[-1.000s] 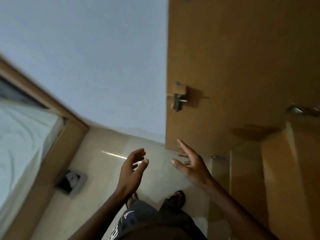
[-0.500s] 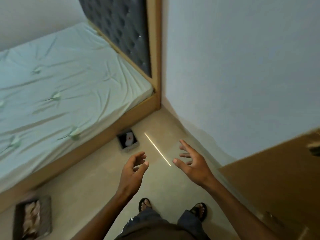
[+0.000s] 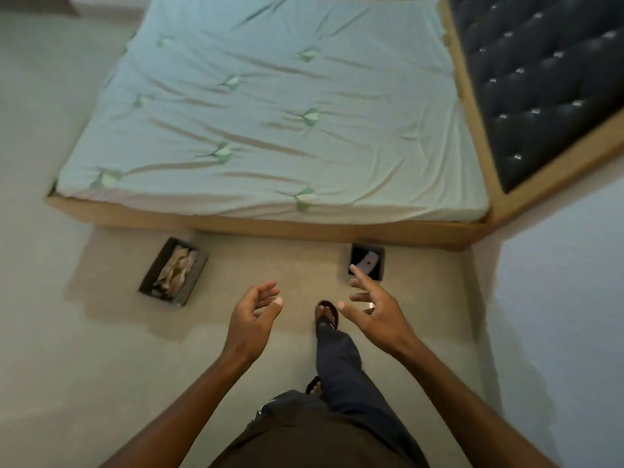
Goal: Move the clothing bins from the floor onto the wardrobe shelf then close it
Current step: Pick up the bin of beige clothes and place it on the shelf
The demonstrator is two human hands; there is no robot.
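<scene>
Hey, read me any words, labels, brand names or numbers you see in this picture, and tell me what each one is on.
No text here can be read.
White mark on the dark trousers: too blurred to read.
Red mark on the pale item in the right-hand bin: too small to read.

Two bins (image 3: 174, 271) (image 3: 367, 261) before bed (image 3: 270, 109)

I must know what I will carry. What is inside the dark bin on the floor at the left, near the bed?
The left bin holds crumpled beige cloth, which fills most of it. Anything under the cloth, and the bin's bottom, is covered.
</scene>
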